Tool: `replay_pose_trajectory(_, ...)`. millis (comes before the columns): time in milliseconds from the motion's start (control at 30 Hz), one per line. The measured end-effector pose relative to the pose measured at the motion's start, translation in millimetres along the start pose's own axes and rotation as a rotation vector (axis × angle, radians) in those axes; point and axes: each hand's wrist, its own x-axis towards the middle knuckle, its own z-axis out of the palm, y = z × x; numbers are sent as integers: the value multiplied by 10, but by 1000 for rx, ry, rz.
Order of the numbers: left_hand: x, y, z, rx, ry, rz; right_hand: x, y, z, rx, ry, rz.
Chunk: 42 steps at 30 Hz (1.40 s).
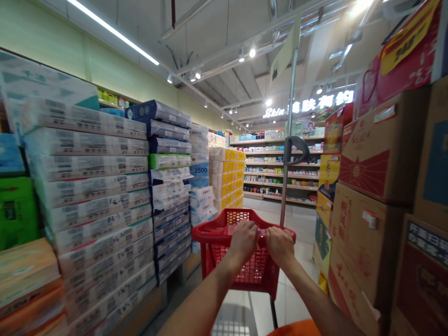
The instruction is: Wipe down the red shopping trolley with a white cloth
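A red plastic shopping cart with a latticed basket stands right in front of me, partly covered by my arms. My left hand is closed around the middle of its near rim or handle. Close beside it, my right hand is wrapped round the same bar toward the right end. A metal pole with a grey hook-shaped grip and a pale flag-like sign on top rises at the cart's right side. What lies inside the basket is mostly hidden.
Tall stacks of white packaged tissue and dark blue packs line the left. Cardboard cartons are piled along the right. Yellow-and-white packs stand farther ahead, before shelves of goods. A tiled floor runs between.
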Motion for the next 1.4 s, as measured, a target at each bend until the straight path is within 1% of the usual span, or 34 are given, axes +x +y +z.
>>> replay_pose_trajectory(33, 8, 57, 35, -1, 17, 11, 1, 2, 0, -5, -4, -2)
replay_pose_trajectory(67, -5, 63, 48, 3, 42, 6, 1, 6, 0, -10, -4, -3)
replay_pose_trajectory(100, -38, 20, 38, 10, 64, -1, 1, 8, 0, -16, -4, -5)
replay_pose_trajectory(167, -146, -168, -34, 19, 84, -19, -1, 1, 7, -24, 1, -11)
replay_pose_trajectory(200, -202, -273, -81, 24, 92, -53, -2, -12, 13, -26, 4, -15)
replay_pose_trajectory(267, -274, -404, -147, 47, 125, -182, -4, -56, 28, -28, 8, -23)
replay_pose_trajectory(300, -278, -406, -149, 57, 137, -233, -5, -84, 34, -28, 13, -25)
replay_pose_trajectory(333, -258, -366, -126, 59, 133, -238, -6, -111, 39, -28, 17, -28)
replay_pose_trajectory(367, -220, -291, -81, 55, 113, -198, -7, -135, 42, -24, 16, -42)
replay_pose_trajectory(433, -121, -111, 34, 41, 47, -34, -9, -158, 45, -1, 7, -81)
replay_pose_trajectory(467, -82, -43, 79, 51, 35, 10, -9, -155, 47, 16, 1, -100)
replay_pose_trajectory(500, -61, -12, 101, 61, 31, 35, -8, -143, 52, 36, -1, -114)
replay_pose_trajectory(533, -60, -23, 97, 76, 42, 23, -7, -124, 60, 61, 4, -120)
replay_pose_trajectory(600, -112, -158, 18, 97, 83, -82, -3, -76, 90, 125, 32, -121)
replay_pose_trajectory(667, -192, -337, -94, 110, 125, -236, -1, -38, 133, 210, 73, -120)
replay_pose_trajectory(700, -223, -392, -136, 113, 127, -291, -1, -29, 155, 254, 97, -109)
replay_pose_trajectory(733, -243, -407, -156, 111, 111, -305, -2, -25, 176, 294, 119, -94)
replay_pose_trajectory(767, -248, -381, -150, 101, 83, -276, -5, -27, 194, 328, 138, -78)
replay_pose_trajectory(833, -223, -245, -78, 73, 15, -122, -12, -38, 216, 378, 168, -53)
replay_pose_trajectory(900, -183, -120, 12, 63, -4, 38, -25, -47, 224, 403, 184, -39)
replay_pose_trajectory(933, -176, -104, 33, 64, 6, 61, -35, -49, 224, 407, 192, -31)
replay_pose_trajectory(967, -183, -130, 29, 69, 19, 45, -47, -47, 223, 408, 200, -25)
replay_pose_trajectory(1000, -205, -194, -1, 77, 35, -15, -63, -45, 222, 406, 208, -28)
replay_pose_trajectory(1100, -299, -482, -167, 104, 76, -283, -123, -36, 223, 383, 245, -83)
replay_pose_trajectory(1133, -313, -549, -208, 109, 71, -330, -142, -35, 226, 373, 260, -102)
replay_pose_trajectory(1167, -308, -577, -224, 107, 58, -344, -158, -36, 231, 365, 275, -111)
replay_pose_trajectory(1200, -284, -559, -211, 102, 42, -335, -168, -37, 236, 364, 283, -108)
replay_pose_trajectory(1233, -242, -500, -171, 90, 22, -293, -173, -36, 242, 368, 288, -98)
replay_pose_trajectory(1333, -88, -212, 25, 43, -1, -85, -161, -15, 252, 400, 282, -51)
replay_pose_trajectory(1400, -49, -101, 92, 35, 6, 44, -141, 16, 247, 422, 269, -31)
